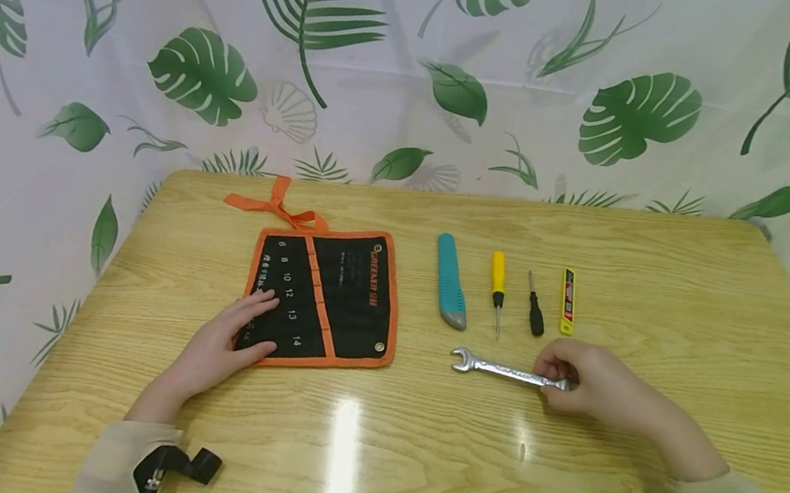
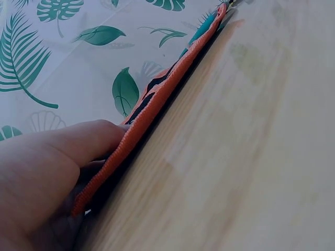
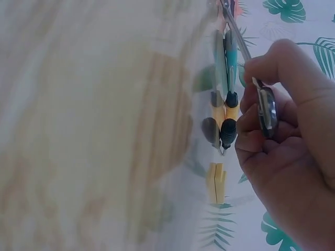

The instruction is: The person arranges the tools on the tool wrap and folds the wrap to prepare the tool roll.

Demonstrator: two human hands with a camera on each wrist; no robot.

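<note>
My right hand (image 1: 588,382) grips a silver combination wrench (image 1: 505,370) by one end, with its open-ended jaw pointing left, above the front of the table. In the right wrist view, thumb and curled fingers close around the end of the wrench (image 3: 241,39). My left hand (image 1: 230,342) rests with relaxed fingers on the left edge of a black tool pouch (image 1: 358,315) with orange trim and printed size numbers. The left wrist view has the thumb lying on the pouch's orange edge (image 2: 141,123), the other fingers mostly hidden.
Right of the pouch lie a teal utility knife (image 1: 449,281), a yellow screwdriver (image 1: 499,279), a small black screwdriver (image 1: 535,311) and a yellow blade case (image 1: 567,301) in a row. An orange tie strap (image 1: 275,204) trails behind the pouch. A leaf-patterned cloth (image 1: 379,131) stands behind the wooden table (image 1: 429,462).
</note>
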